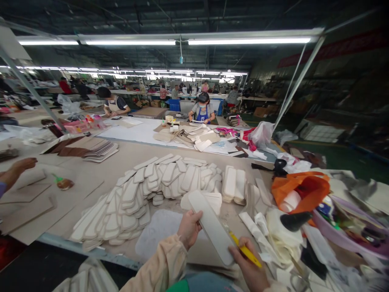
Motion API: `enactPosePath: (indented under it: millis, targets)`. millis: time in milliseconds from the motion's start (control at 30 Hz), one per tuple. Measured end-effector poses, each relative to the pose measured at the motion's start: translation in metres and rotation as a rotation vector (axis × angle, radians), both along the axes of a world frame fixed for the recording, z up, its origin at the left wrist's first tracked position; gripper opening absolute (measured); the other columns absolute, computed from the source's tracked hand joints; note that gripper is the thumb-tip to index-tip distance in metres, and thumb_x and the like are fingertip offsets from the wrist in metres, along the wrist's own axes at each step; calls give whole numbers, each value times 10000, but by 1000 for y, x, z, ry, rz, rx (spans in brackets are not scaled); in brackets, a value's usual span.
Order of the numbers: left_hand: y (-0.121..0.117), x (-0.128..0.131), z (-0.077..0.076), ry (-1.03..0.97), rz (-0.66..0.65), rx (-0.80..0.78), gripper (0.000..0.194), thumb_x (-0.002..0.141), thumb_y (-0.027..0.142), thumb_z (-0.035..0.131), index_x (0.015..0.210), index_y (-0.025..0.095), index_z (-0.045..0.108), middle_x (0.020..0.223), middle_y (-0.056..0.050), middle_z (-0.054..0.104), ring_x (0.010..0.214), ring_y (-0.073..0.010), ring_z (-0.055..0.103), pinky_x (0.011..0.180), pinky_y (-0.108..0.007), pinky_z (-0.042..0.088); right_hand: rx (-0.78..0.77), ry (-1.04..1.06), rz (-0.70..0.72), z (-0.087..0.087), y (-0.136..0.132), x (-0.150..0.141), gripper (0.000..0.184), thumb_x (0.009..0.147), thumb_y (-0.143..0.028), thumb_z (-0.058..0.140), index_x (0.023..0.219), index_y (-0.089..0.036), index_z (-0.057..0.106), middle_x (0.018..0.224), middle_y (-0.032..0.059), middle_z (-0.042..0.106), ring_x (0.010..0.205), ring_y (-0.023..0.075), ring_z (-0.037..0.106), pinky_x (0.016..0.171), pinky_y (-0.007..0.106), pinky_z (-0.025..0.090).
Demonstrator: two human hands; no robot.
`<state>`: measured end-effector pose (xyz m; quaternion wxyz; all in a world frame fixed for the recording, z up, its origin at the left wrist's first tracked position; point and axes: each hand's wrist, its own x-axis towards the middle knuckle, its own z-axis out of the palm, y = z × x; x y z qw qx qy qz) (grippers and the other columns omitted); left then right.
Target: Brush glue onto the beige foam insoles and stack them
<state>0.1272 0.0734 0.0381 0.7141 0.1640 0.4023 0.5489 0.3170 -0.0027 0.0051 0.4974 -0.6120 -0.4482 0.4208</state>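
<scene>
My left hand (pixel 189 228) grips the near edge of a long cream-white rounded strip (pixel 211 227), held tilted above the table. My right hand (pixel 249 263) supports the strip's lower end and holds a yellow pen-like tool (pixel 244 250) between its fingers. Just beyond lie rows of the same white strips (pixel 142 190), overlapped like scales, and a small upright stack of them (pixel 234 183).
An orange bag (pixel 304 188) and mixed clutter crowd the right side. Brown card stacks (pixel 88 148) and a small bottle (pixel 62 182) lie at left, where another person's hand (pixel 21 166) rests. A seated worker (pixel 203 109) faces me across the table.
</scene>
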Motion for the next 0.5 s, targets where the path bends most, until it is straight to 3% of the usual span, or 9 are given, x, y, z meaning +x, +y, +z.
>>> enactPosePath:
  millis: [267, 500]
  targets:
    - [5, -11, -9, 18, 75, -76, 316, 595, 250, 771, 841, 138, 610, 749, -66, 708, 794, -201, 671, 703, -289, 507, -15, -74, 34, 0, 5, -14, 339, 681, -498, 656, 706, -253, 423, 567, -78, 401, 535, 152, 415, 497, 242, 343]
    - [-8, -12, -24, -57, -7, -13, 361, 642, 254, 749, 961, 157, 611, 932, -86, 709, 811, -189, 656, 722, -302, 495, -56, -199, 41, -19, 15, -18, 365, 661, -544, 647, 714, -258, 426, 529, -85, 419, 514, 153, 425, 495, 253, 347]
